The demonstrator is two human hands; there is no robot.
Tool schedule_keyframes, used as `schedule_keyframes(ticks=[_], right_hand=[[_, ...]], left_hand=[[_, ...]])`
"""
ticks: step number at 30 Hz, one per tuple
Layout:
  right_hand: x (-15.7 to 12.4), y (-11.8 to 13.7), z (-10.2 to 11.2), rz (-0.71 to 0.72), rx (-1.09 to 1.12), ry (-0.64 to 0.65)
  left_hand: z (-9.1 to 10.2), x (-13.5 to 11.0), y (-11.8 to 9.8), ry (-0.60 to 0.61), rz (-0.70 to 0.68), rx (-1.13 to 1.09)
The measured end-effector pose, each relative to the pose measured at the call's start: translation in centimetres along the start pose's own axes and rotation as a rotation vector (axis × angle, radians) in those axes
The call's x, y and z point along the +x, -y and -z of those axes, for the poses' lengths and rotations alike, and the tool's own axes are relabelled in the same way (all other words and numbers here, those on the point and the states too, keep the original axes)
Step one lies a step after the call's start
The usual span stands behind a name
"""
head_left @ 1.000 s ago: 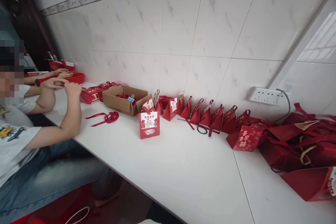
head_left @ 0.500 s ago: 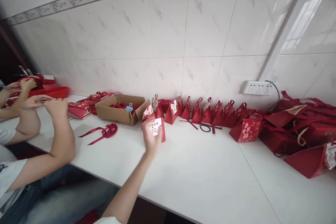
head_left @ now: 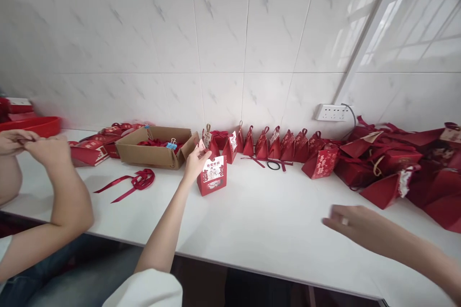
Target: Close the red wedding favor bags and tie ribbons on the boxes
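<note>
My left hand (head_left: 195, 162) grips the top left edge of a small red gift box (head_left: 213, 178) with a white picture label, standing on the white counter (head_left: 259, 230). My right hand (head_left: 351, 224) hovers low over the counter to the right, fingers stretched out and holding nothing. Behind the box, a row of small red pyramid-shaped favor boxes (head_left: 273, 145) stands along the tiled wall.
A cardboard box (head_left: 153, 152) with ribbons and a blue clip sits at left, a loose red ribbon (head_left: 139, 180) before it. Red paper bags (head_left: 389, 168) pile at right under a wall socket (head_left: 331, 112). A co-worker's hands (head_left: 34, 146) work at far left near a red tray (head_left: 36, 125).
My left hand has slid from the front of the labelled box to its top left edge. My right hand has come into view on the right. The view has turned right.
</note>
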State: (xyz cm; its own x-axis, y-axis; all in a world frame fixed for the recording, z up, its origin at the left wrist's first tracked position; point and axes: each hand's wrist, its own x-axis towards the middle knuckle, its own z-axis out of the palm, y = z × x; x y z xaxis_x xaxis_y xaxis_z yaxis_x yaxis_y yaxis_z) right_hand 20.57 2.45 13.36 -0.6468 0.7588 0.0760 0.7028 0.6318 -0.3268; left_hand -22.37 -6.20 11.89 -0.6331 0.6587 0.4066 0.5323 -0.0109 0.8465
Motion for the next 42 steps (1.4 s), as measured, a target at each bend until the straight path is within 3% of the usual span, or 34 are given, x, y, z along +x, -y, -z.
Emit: schedule_keyframes(ticks=[1, 3, 7, 10, 13, 19, 23, 26, 29, 32, 37, 42], right_hand=[[0.8, 1.9, -0.3, 0.037, 0.017, 0.093], [2.4, 5.5, -1.0, 0.142, 0.044, 0.126], [5.2, 10.4, -2.3, 0.406, 0.258, -0.15], [6.9, 11.8, -2.7, 0.416, 0.316, -0.277], [8.1, 12.0, -2.1, 0.396, 0.34, -0.275], [9.1, 10.5, 0.7, 0.435, 0.398, -0.048], [9.1, 9.9, 2.3, 0.459, 0.458, -0.009], [9.1, 9.5, 2.9, 0.451, 0.506, -0.067], [9.3, 9.0, 2.8, 0.42, 0.562, -0.189], [9.6, 8.6, 2.1, 0.386, 0.632, -0.271], [10.2, 8.7, 0.9, 0.387, 0.607, -0.276], [10.5, 9.2, 0.5, 0.451, 0.601, -0.453]], left_hand=[[-0.3, 0.1, -0.4, 0.025, -0.027, -0.004], [-1.0, -0.2, -1.4, 0.079, -0.084, -0.01], [-2.9, -1.5, -4.3, 0.202, -0.16, -0.021], [-4.2, -2.6, -6.6, 0.282, -0.182, -0.034], [-5.2, -3.6, -8.5, 0.355, -0.186, -0.041], [-5.9, -5.3, -11.8, 0.439, -0.256, -0.023], [-6.2, -5.7, -13.6, 0.45, -0.283, -0.01], [-6.5, -5.3, -14.2, 0.354, -0.267, -0.108], [-6.9, -4.8, -14.0, 0.454, -0.226, -0.285], [-7.8, -4.6, -13.5, 0.515, -0.206, -0.223], [-9.5, -4.2, -13.1, 0.435, -0.165, -0.121], [-9.5, -4.2, -13.5, 0.259, -0.159, -0.09]])
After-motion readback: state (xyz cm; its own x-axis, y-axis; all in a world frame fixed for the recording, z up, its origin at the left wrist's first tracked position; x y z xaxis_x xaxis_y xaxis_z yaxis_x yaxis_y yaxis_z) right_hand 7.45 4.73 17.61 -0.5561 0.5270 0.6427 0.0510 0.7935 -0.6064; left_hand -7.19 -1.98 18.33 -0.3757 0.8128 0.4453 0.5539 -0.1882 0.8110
